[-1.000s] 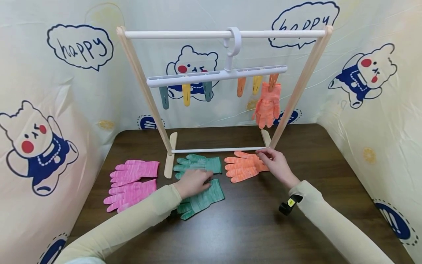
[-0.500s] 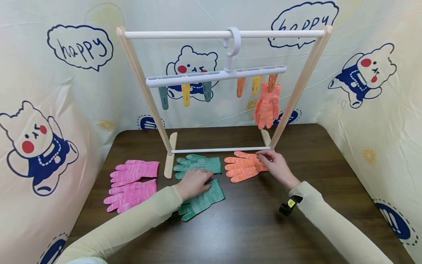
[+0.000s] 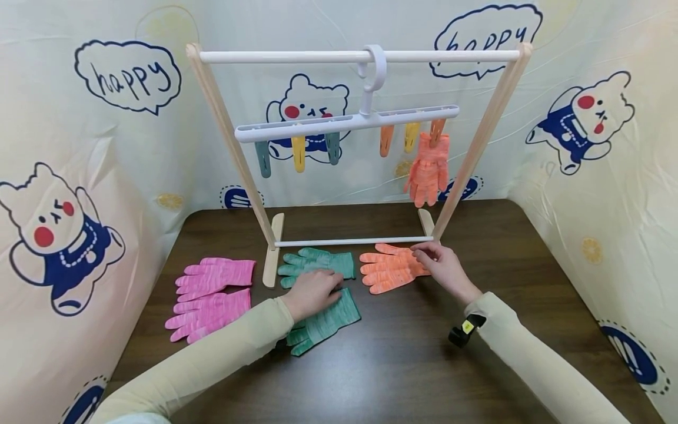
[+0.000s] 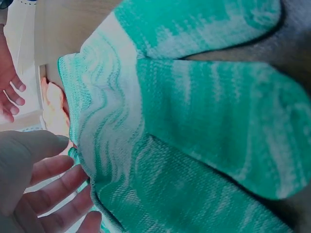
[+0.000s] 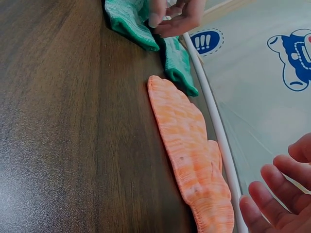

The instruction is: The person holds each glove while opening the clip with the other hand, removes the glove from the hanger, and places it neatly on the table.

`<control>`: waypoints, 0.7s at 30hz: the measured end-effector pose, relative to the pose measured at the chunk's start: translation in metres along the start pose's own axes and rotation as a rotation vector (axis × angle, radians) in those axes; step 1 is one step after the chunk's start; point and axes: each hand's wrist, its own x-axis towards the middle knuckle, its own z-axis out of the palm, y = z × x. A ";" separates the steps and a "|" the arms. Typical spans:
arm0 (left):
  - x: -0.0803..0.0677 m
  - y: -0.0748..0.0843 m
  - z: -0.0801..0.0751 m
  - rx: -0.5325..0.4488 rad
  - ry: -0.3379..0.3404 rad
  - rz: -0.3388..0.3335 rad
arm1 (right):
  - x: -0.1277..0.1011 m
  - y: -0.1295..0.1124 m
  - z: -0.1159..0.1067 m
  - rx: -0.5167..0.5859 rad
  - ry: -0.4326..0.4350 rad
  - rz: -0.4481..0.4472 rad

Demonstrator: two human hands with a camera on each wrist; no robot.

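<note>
2 hands are working: your left hand (image 3: 312,290) is pressing flat on the green gloves (image 3: 319,263), your right hand (image 3: 444,266) is pinching the orange glove (image 3: 389,270) cuff for lifting.

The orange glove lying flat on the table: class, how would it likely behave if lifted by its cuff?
The orange glove is knitted and lies flat on the table, so it would probably droop limply. The hanging orange glove sags from one peg, suggesting little weight. It seems unlikely to roll.

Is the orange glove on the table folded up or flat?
Flat. The orange glove lies spread on the table, fingers apart.
</note>
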 end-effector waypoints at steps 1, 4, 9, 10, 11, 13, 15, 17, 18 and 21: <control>0.001 0.001 0.000 -0.006 -0.005 -0.012 | 0.000 0.001 0.000 -0.004 -0.001 0.002; 0.005 0.002 -0.002 -0.043 -0.014 -0.046 | 0.001 0.003 0.001 -0.016 0.002 0.007; 0.011 0.004 -0.010 -0.110 0.017 -0.058 | 0.002 0.001 0.000 -0.023 0.007 -0.018; 0.012 0.004 -0.012 -0.122 0.029 -0.057 | 0.002 0.001 0.000 -0.020 0.009 -0.020; 0.013 0.004 -0.013 -0.132 0.042 -0.055 | 0.002 0.000 -0.001 -0.018 0.009 -0.023; 0.016 0.005 -0.017 -0.159 0.064 -0.060 | 0.002 -0.001 -0.002 -0.014 0.009 -0.022; 0.019 0.005 -0.021 -0.185 0.090 -0.066 | 0.002 -0.002 -0.003 -0.010 0.007 -0.013; 0.023 0.006 -0.024 -0.218 0.107 -0.083 | 0.002 -0.003 -0.004 -0.007 0.000 -0.006; 0.025 0.007 -0.027 -0.239 0.115 -0.094 | 0.002 -0.004 -0.004 -0.005 -0.003 -0.003; 0.034 0.009 -0.033 -0.310 0.132 -0.127 | 0.002 -0.004 -0.003 0.008 -0.009 0.002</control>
